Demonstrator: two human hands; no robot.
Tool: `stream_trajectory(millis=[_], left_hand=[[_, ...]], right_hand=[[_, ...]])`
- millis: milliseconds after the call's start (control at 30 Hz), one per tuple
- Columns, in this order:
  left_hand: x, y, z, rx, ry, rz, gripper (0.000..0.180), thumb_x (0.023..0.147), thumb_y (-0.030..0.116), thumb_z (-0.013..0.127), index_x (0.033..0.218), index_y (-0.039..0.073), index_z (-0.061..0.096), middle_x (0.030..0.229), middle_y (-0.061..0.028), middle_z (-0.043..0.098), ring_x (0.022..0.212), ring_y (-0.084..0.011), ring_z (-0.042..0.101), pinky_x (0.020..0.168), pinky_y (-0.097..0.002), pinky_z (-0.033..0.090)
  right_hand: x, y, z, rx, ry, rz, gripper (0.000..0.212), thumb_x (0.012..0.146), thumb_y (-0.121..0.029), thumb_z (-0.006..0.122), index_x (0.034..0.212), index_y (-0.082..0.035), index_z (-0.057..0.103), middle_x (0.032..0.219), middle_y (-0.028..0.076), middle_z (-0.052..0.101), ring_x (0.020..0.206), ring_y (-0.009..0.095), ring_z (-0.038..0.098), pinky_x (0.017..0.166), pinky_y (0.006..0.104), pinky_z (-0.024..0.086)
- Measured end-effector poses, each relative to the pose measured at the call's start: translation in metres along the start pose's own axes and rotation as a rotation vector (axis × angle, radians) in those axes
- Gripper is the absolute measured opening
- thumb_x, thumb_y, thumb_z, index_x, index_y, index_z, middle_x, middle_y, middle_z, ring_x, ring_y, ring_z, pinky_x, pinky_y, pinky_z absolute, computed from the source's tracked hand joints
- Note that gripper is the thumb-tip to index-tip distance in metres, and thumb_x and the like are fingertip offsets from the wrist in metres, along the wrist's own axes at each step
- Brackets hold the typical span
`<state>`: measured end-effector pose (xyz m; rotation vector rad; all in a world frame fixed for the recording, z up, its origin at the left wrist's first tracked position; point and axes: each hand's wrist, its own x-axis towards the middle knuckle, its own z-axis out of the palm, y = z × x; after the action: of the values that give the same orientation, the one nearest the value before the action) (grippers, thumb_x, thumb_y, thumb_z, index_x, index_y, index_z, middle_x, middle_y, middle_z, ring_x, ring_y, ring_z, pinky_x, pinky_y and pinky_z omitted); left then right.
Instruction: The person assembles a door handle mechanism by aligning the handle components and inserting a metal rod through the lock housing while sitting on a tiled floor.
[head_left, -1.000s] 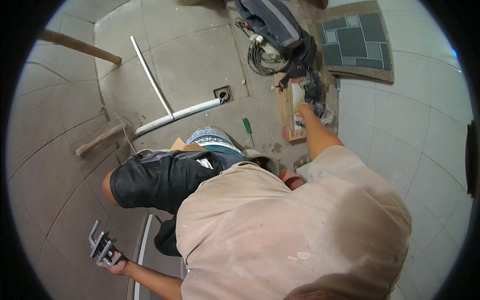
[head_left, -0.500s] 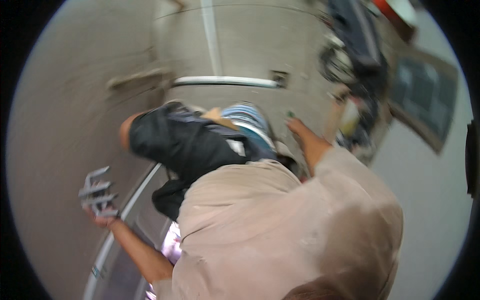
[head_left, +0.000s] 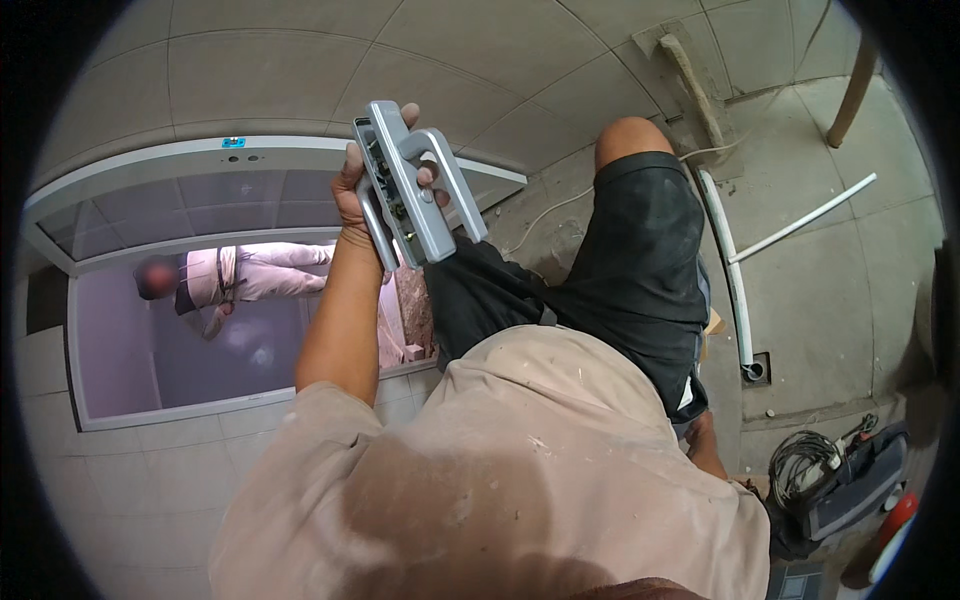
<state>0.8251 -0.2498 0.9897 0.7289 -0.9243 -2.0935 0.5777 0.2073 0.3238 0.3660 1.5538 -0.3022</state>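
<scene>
Left hand: curled closed around grey door-handle set.
Right hand: beside black shorts; fingers hidden, grip undeterminable.
Handle plates: best kept pinched together.

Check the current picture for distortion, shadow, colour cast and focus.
In the head view, the long white-framed door bows along its edge; a shadow-like patch darkens the beige fabric shirt; the open rectangular doorway looks pinkish; the grey metal handle set reads sharp.
</scene>
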Motion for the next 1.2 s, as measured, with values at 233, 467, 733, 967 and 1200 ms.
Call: stream_trajectory(millis=[233,467,733,967,1200], left_hand=[[0.004,-0.012,0.001,-0.094,0.025,-0.048,0.09,0.091,0.048,0.068,0.155,0.0,0.027,0.119,-0.0341,0.061,0.099,-0.0427,0.069,0.085,-0.0671,0.056],[0.003,-0.019,-0.008,-0.059,0.025,-0.049,0.087,0.093,0.045,0.068,0.154,-0.001,0.028,0.121,-0.0342,0.052,0.093,-0.0371,0.072,0.078,-0.0501,0.065],[-0.006,-0.024,-0.014,-0.087,0.067,-0.098,0.088,0.093,0.049,0.065,0.155,0.0,0.028,0.12,-0.0292,0.055,0.095,-0.0385,0.07,0.081,-0.0587,0.062],[0.075,-0.063,-0.044,-0.269,-0.097,-0.242,0.079,0.094,0.045,0.062,0.156,0.007,0.032,0.131,-0.0259,0.06,0.108,-0.0387,0.066,0.092,-0.0692,0.051],[0.0,-0.053,-0.032,-0.022,0.464,-0.194,0.069,0.093,0.049,0.058,0.15,0.014,0.044,0.135,-0.0189,0.06,0.115,-0.033,0.063,0.102,-0.0605,0.048]], right_hand=[[0.001,-0.007,-0.014,-0.271,0.137,-0.092,0.059,0.098,-0.044,0.059,0.127,0.006,0.058,0.133,0.029,0.06,0.113,0.044,0.062,0.095,0.0472,0.05],[0.013,0.01,-0.035,-0.701,0.249,-0.202,0.057,0.097,-0.044,0.061,0.123,0.007,0.059,0.129,0.029,0.062,0.109,0.045,0.064,0.093,0.0463,0.051],[0.008,-0.04,-0.018,-0.821,0.404,-0.6,0.048,0.095,-0.037,0.062,0.112,0.007,0.058,0.119,0.028,0.066,0.104,0.046,0.067,0.09,0.045,0.053],[0.013,-0.036,-0.005,-0.303,0.389,-0.262,0.047,0.094,-0.033,0.062,0.116,0.008,0.056,0.122,0.029,0.064,0.11,0.043,0.065,0.093,0.0471,0.053],[-0.043,-0.015,-0.015,-0.326,0.343,-0.176,0.044,0.094,-0.03,0.061,0.118,0.006,0.054,0.121,0.027,0.063,0.11,0.043,0.065,0.093,0.0478,0.054]])
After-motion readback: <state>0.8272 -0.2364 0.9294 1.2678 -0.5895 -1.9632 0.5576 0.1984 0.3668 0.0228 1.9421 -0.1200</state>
